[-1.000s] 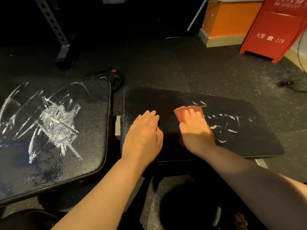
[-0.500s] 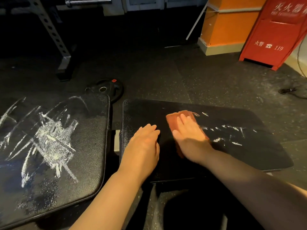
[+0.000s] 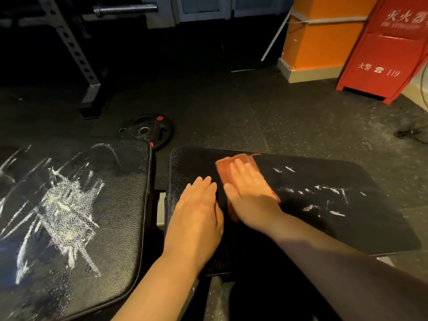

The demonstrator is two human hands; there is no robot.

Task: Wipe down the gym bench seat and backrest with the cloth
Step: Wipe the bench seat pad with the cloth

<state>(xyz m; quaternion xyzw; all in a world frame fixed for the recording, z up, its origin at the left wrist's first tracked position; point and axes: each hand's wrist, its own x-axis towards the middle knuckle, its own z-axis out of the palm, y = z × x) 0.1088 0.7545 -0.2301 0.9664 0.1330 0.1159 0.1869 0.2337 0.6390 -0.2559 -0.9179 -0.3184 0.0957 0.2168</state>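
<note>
Two black padded bench sections lie side by side. The seat pad (image 3: 335, 228) on the right carries white chalk streaks on its right half. An orange-brown cloth (image 3: 225, 169) lies flat on it near the far edge. My right hand (image 3: 249, 195) presses on the cloth with straight fingers. My left hand (image 3: 196, 214) rests flat on the seat pad just left of the cloth, fingers straight. The backrest pad (image 3: 111, 205) on the left is heavily smeared with white chalk.
A black weight plate (image 3: 148, 132) lies on the rubber floor beyond the gap between the pads. A perforated rack upright (image 3: 74, 52) and a barbell end (image 3: 125, 8) stand at the back left. An orange pillar (image 3: 319, 38) and a red fire cabinet (image 3: 389, 47) stand at the back right.
My right hand has slid the cloth leftward and toward the far edge of the seat pad, away from the chalk streaks. My left hand stays flat in place. The view has tilted up.
</note>
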